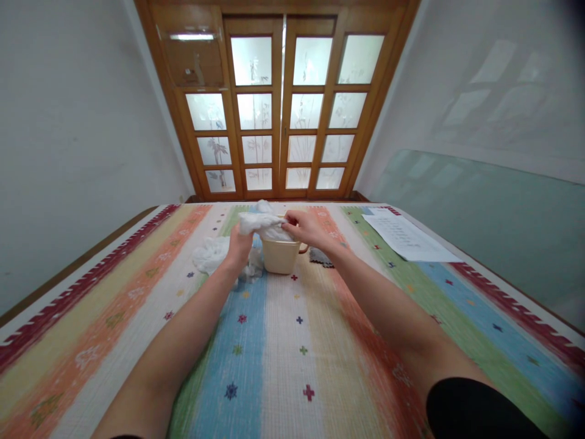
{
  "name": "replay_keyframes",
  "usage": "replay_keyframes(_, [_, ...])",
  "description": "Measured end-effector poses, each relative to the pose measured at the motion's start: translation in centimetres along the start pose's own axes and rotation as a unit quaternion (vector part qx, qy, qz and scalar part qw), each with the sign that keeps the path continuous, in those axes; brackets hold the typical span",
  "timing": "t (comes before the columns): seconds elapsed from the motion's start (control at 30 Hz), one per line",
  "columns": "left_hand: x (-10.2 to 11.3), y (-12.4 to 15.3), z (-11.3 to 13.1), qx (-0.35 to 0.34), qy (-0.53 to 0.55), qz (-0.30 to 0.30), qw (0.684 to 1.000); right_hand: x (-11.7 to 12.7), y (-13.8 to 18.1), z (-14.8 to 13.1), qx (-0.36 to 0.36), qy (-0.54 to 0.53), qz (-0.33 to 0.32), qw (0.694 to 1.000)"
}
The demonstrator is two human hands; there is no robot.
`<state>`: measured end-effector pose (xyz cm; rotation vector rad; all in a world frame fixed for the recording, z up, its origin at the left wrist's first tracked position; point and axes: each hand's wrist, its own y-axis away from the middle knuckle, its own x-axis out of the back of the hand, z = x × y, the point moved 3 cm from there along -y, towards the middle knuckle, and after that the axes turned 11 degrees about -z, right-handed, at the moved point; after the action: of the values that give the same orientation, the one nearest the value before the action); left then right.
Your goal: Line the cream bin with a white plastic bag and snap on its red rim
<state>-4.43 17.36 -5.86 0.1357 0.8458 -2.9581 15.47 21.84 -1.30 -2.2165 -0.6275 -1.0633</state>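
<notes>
A cream-coloured container (280, 259) with a brown handle on its right side stands upright at the middle of the table. A bunched white soft material (260, 222), perhaps cloth or tissue, rises over its rim and partly fills its mouth. My left hand (240, 245) is closed on the left end of this material, beside the container. From the right, my right hand (305, 227) pinches the other end above the rim. Thin crumpled white material (211, 256) lies on the table left of the container, partly behind my left hand. The container's inside is hidden.
A small grey cloth piece with a zigzag edge (319, 256) lies right of the container, partly behind my right forearm. Printed paper sheets (406, 236) rest at the far right. A striped cloth (283, 366) covers the table; wooden glass-paned doors (283, 110) stand beyond.
</notes>
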Motion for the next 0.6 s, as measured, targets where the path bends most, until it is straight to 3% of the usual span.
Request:
replay_keyframes(0.27, [0.9,0.3,-1.8,0.039,0.032,0.113,0.992,0.2,0.5,2.5,-0.079,0.039,0.161,0.983])
replay_keyframes(0.4, [1.4,0.1,-1.8,0.046,-0.007,0.153,0.987,-0.2,0.8,4.2,-0.121,0.014,0.202,0.972])
replay_keyframes(0.5, [1.3,0.1,-0.7,0.016,-0.09,0.134,0.987,-0.1,1.0,3.6,-0.074,0.009,0.218,0.973])
replay_keyframes(0.6, [0.6,0.2,1.8,-0.061,-0.229,0.066,0.969,0.2,1.1,1.7,0.015,0.014,0.196,0.98])
